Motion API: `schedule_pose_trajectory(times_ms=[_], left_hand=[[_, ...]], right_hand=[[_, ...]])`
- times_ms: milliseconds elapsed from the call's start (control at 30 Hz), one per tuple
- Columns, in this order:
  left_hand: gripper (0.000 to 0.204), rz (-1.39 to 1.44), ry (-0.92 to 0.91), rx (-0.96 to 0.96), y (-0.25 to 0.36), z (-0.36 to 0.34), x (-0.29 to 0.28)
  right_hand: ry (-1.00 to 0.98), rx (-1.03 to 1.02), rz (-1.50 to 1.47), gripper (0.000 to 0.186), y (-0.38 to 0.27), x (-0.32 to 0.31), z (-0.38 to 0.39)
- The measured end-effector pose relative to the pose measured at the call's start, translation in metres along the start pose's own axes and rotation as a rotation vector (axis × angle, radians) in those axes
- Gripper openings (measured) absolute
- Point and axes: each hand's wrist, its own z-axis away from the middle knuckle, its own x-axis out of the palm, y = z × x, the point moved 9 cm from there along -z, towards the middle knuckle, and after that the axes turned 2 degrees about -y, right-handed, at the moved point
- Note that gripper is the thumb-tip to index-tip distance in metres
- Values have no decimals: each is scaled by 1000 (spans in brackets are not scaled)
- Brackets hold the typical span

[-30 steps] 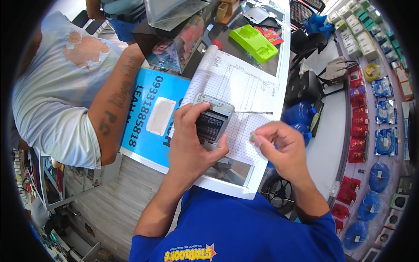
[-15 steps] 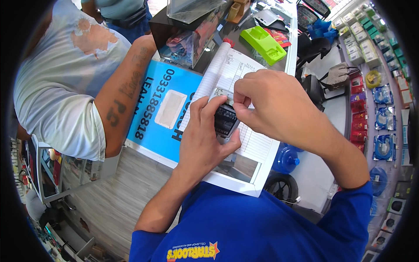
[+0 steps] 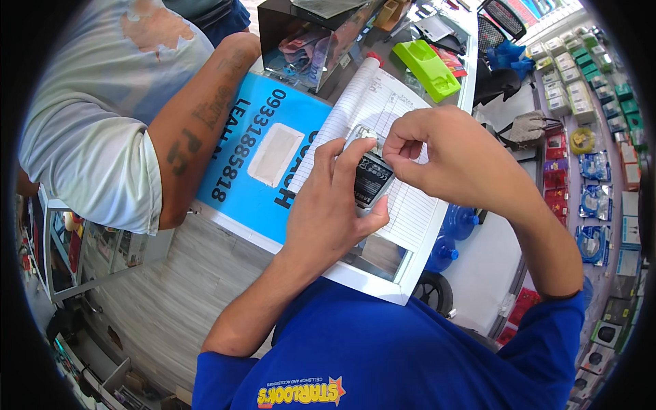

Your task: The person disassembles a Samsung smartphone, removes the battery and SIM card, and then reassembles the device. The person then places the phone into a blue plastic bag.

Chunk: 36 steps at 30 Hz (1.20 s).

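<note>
1. Clearly, the left hand (image 3: 326,208) is clamping its fingers around an open-backed phone (image 3: 372,183).
2. The right hand (image 3: 447,154) is holding thumb and fingertips together at its upper right edge; gripping anything, I cannot tell.
3. Under the phone, a lined notebook (image 3: 412,215) is lying open.
4. Beyond, a green tray (image 3: 425,67) is sitting.
</note>
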Motion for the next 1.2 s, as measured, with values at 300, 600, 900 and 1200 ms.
schedule_pose_trajectory(times_ms=[300,600,900,1200], left_hand=[[88,-10,5,6,1,0,-1],[87,41,31,24,2,-1,-3],[80,76,38,32,-1,2,-3],[81,34,50,26,-1,3,-4]], right_hand=[[165,-10,-102,16,3,7,14],[239,-84,-11,13,-6,6,21],[287,-120,62,13,-13,7,25],[274,-64,120,12,-14,9,24]])
